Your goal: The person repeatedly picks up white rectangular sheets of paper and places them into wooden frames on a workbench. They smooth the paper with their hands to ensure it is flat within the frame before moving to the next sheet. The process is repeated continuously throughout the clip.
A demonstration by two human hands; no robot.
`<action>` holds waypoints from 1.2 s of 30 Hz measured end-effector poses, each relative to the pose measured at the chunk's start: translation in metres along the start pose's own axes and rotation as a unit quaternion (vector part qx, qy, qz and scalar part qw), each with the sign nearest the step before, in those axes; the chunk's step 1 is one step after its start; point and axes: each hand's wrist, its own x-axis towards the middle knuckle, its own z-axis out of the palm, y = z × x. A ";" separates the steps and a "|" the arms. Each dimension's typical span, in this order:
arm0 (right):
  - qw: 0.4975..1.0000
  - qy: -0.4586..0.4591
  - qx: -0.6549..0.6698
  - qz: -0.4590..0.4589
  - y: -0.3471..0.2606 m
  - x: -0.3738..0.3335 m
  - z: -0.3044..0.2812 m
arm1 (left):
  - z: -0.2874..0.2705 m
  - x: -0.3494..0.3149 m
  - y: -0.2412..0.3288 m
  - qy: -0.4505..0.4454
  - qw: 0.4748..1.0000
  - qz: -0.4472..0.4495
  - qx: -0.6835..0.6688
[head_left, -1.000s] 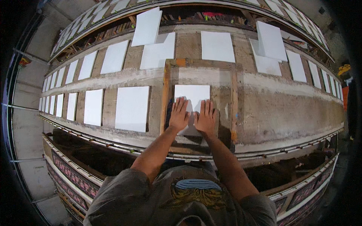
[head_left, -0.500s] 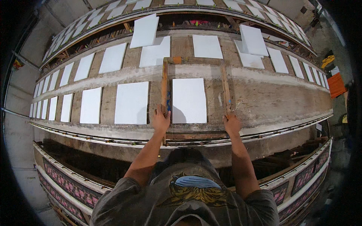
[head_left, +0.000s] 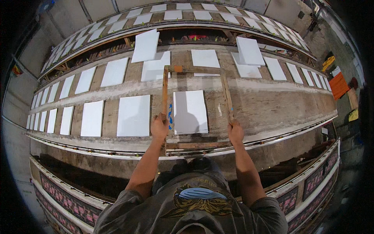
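1. Slab [head_left: 272, 105] of grey concrete runs wide beyond both hands, white tiles [head_left: 133, 116] lying in rows on it.
2. Wooden frame [head_left: 194, 69] stands around one white tile [head_left: 190, 112] (between the hands).
3. Left hand [head_left: 159, 127] grips the frame's left rail; right hand [head_left: 235, 132] closes on its right rail.

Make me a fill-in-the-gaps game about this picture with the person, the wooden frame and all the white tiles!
1. The left hand and right hand each grip a side rail of the wooden ____.
2. The tile lying inside the frame is coloured ____.
3. The tile inside the frame lies ____ the two hands.
4. The tiles rest on a long grey-brown ____.

Missing words: frame; white; between; bench
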 end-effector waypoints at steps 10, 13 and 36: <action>0.997 0.059 0.039 -0.017 0.085 0.087 -0.057 | 0.051 0.018 0.115 0.069 0.994 0.028 -0.085; 0.992 0.077 0.070 -0.074 0.141 0.110 -0.067 | 0.076 0.006 0.169 0.031 0.989 0.000 -0.145; 0.994 0.062 0.073 -0.059 0.336 0.147 -0.075 | 0.235 -0.085 0.266 -0.033 0.965 -0.109 -0.238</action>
